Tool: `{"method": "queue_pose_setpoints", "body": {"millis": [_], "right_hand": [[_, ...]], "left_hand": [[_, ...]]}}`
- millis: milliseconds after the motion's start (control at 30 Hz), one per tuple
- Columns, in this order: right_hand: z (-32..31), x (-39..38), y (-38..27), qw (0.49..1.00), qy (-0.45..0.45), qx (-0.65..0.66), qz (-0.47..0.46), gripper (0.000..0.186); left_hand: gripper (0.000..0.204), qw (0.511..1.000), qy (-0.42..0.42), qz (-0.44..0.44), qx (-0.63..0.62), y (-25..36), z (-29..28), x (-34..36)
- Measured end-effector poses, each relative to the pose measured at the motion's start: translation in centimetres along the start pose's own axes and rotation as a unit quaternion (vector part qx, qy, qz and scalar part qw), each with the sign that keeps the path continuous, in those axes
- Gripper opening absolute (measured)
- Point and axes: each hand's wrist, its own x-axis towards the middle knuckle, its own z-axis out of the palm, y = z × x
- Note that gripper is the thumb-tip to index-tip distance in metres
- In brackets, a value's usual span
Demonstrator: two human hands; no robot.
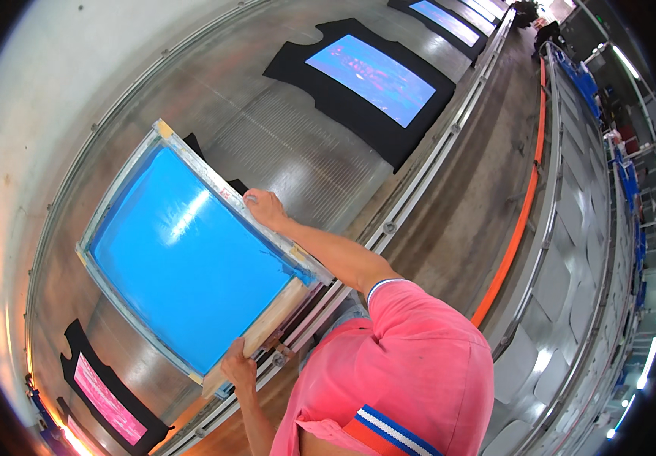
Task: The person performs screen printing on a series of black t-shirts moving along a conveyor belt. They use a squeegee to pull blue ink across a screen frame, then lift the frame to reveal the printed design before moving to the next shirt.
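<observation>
A screen-printing frame (191,169) with pale, taped edges lies over the long table, its mesh covered by glossy blue (183,258). On the side of the frame to the right, my right hand (265,210) has its fingers curled over the edge. Along the frame's near end lies a squeegee with a pale wooden handle (276,318). My left hand (239,368) grips this handle near its left end; the blade is hidden. Bits of black fabric (237,185) stick out from under the frame beside my right hand.
A black garment panel (366,91) with a blue-violet print lies farther along the table. Another with a pink print (107,395) lies at the lower left. A metal rail (434,167) runs along the table's near edge; beyond the aisle is an orange strip (521,228).
</observation>
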Motion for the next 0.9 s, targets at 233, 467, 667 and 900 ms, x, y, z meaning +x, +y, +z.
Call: {"method": "queue_pose_setpoints", "body": {"millis": [233, 467, 667, 900], "right_hand": [[0.5, 0.1, 0.1, 0.999, -0.014, -0.042, 0.015, 0.028], [1.3, -0.3, -0.2, 0.996, -0.041, -0.052, 0.051, 0.027], [1.5, -0.1, 0.3, 0.996, -0.061, -0.038, 0.057, 0.026], [0.2, 1.1, 2.1, 0.989, -0.137, 0.047, 0.042, 0.044]], "left_hand": [[0.033, 1.000, -0.027, -0.009, 0.006, -1.3, 0.0, 0.8], [0.027, 0.990, -0.130, -0.046, 0.013, -0.9, -2.0, 3.0], [0.049, 0.984, -0.119, -0.045, 0.127, 0.0, -0.6, 4.3], [0.034, 0.969, -0.165, -0.172, 0.065, 2.9, 5.2, 6.7]]}}
